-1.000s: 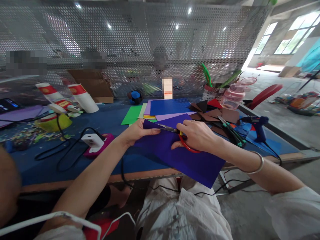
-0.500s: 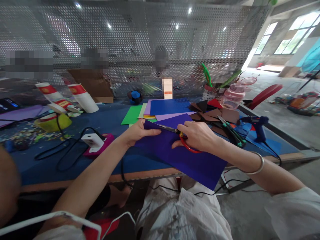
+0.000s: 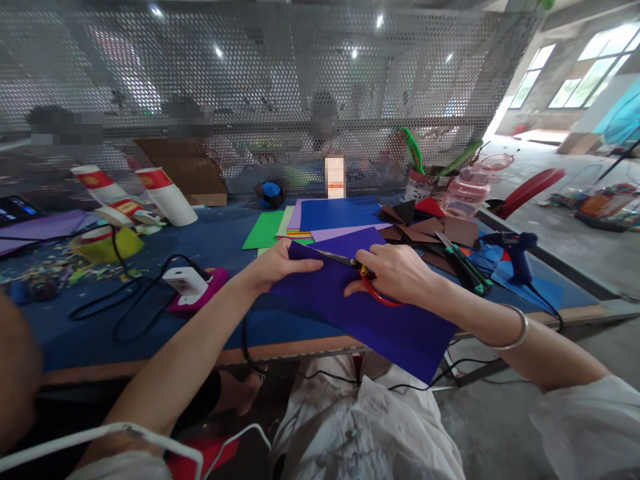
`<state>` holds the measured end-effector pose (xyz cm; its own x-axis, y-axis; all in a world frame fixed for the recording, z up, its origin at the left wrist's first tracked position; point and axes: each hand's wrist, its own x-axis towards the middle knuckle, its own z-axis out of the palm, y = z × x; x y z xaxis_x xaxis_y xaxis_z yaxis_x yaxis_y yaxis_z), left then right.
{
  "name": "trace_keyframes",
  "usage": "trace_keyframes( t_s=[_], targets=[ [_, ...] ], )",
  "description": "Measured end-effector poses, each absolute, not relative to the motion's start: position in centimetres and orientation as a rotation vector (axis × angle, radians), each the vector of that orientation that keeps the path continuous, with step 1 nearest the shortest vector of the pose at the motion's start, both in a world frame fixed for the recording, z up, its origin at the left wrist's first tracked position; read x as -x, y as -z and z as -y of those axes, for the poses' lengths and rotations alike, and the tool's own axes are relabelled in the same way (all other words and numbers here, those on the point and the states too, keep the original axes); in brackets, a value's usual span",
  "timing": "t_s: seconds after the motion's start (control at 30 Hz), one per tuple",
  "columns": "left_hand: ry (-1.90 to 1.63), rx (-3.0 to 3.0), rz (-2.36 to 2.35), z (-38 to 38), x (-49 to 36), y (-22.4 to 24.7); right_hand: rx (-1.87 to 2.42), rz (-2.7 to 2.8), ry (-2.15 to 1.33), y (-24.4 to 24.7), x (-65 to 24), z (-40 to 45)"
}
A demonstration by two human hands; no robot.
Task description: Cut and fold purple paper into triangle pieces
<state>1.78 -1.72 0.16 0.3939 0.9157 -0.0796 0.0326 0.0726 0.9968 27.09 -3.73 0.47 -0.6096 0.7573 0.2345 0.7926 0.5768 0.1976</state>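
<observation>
"What does the left hand (image 3: 273, 268) have?"

"One end of a purple sheet (image 3: 385, 327). That grip is pinched closed, thumb on top, the fingers mostly hidden beneath the paper."

"And the right hand (image 3: 393, 270)?"

"Its grip is curled around the handles of the red-handled scissors (image 3: 356, 264). The blades point left, toward the other thumb, and meet the paper; how far apart they stand, one cannot tell."

"Where exactly is the purple sheet?"

"In front of the person, over the near edge of the surface (image 3: 100, 350), with one corner hanging past that edge above the white clothing (image 3: 370, 427)."

"What lies around it?"

"Just beyond, a blue sheet (image 3: 340, 213) and, to its left, a green sheet (image 3: 263, 230). To the right are brown pieces (image 3: 423, 230), a green-and-black tool (image 3: 469, 270) and a glue gun (image 3: 521, 260). Left of the left hand sits a magenta power strip (image 3: 216, 283)."
</observation>
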Motion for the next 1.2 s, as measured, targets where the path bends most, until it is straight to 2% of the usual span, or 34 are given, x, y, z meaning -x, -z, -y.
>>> trace_keyframes(
  t_s=[1.2],
  targets=[
    [-0.772, -1.382, -0.987, 1.76, -1.61, 0.16, 1.379, 2.709, 0.414, -0.18, -26.60, 4.11]
  ],
)
